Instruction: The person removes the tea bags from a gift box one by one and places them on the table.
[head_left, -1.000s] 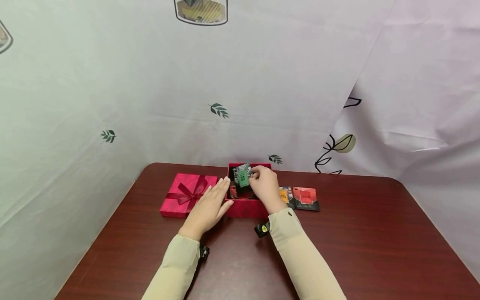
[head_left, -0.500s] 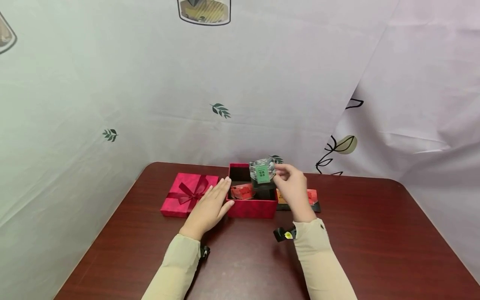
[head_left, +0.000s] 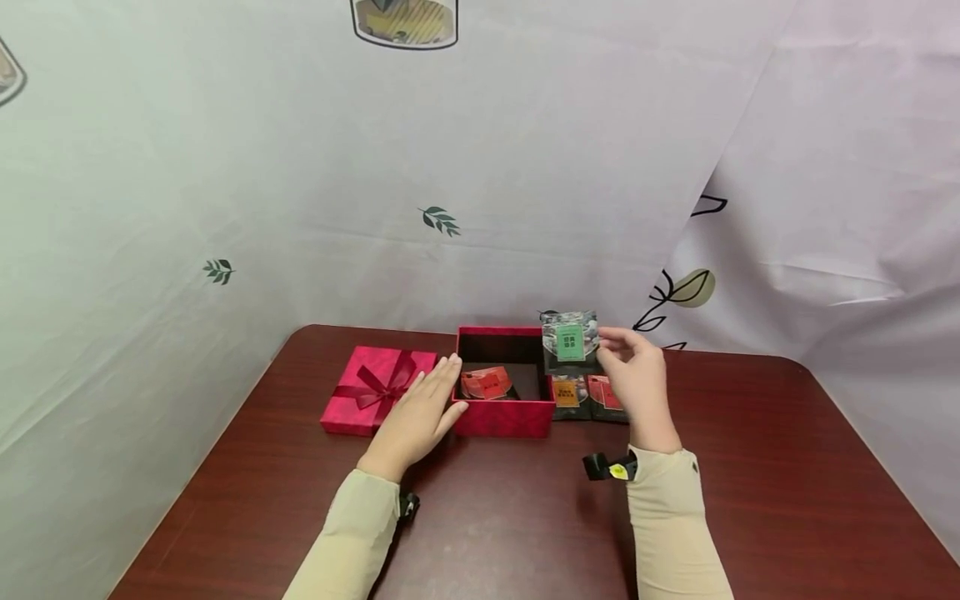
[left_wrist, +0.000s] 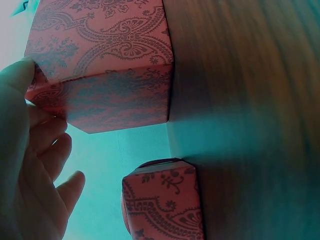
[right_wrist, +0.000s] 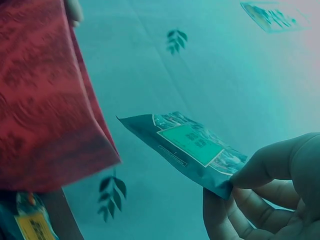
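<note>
With thumb and fingers, my right hand (head_left: 637, 375) pinches the edge of a green-labelled sachet (head_left: 570, 343), held up off the table beside the box's right side; the right wrist view shows the same sachet (right_wrist: 190, 145) tilted. My left hand (head_left: 416, 417) has straight fingers and touches the left wall of the open red gift box (head_left: 502, 419). In the left wrist view its fingers lie along the patterned box (left_wrist: 115, 40). Inside the box lies a red-labelled sachet (head_left: 487, 384); the rest of the dark floor shows.
Left of the box sits its red lid (head_left: 360, 417) with a ribbon bow. On the table to the right lie an orange-labelled sachet (head_left: 570, 397) and a red-labelled sachet (head_left: 606, 398), partly behind my right hand. A white curtain (head_left: 487, 167) hangs behind the table.
My right hand has lifted the green-labelled sachet out of the box and carried it rightward past the rim. The left hand has stayed on the box.
</note>
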